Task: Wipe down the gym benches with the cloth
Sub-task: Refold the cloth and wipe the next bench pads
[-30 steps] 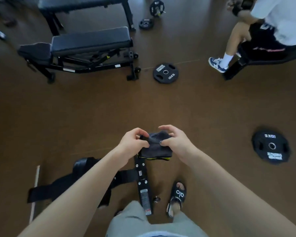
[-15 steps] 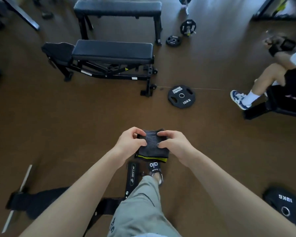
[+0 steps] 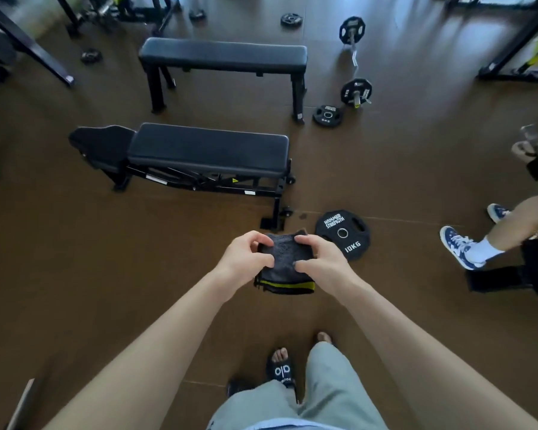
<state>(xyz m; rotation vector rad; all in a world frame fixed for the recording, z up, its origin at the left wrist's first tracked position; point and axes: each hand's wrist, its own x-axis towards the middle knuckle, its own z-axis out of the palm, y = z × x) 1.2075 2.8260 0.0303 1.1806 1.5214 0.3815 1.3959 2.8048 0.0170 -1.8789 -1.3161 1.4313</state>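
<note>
A folded dark grey cloth (image 3: 283,259) with a yellow-green edge hangs in front of me at waist height. My left hand (image 3: 246,259) pinches its left side and my right hand (image 3: 319,259) pinches its right side. Ahead on the brown floor stands a black adjustable bench (image 3: 205,152) with a separate seat pad at its left end. Behind it stands a black flat bench (image 3: 224,54). Both benches are beyond arm's reach of my hands.
A 10 kg plate (image 3: 343,232) lies on the floor just right of the cloth. A smaller plate (image 3: 326,115) and a loaded bar (image 3: 354,57) lie right of the flat bench. A seated person's leg and blue shoe (image 3: 458,246) are at right. Rack frames stand along the back.
I have stepped forward and looked up: both benches now sit lower and larger in view, and the equipment that was at my feet has left the frame. Both hands still hold the cloth.
</note>
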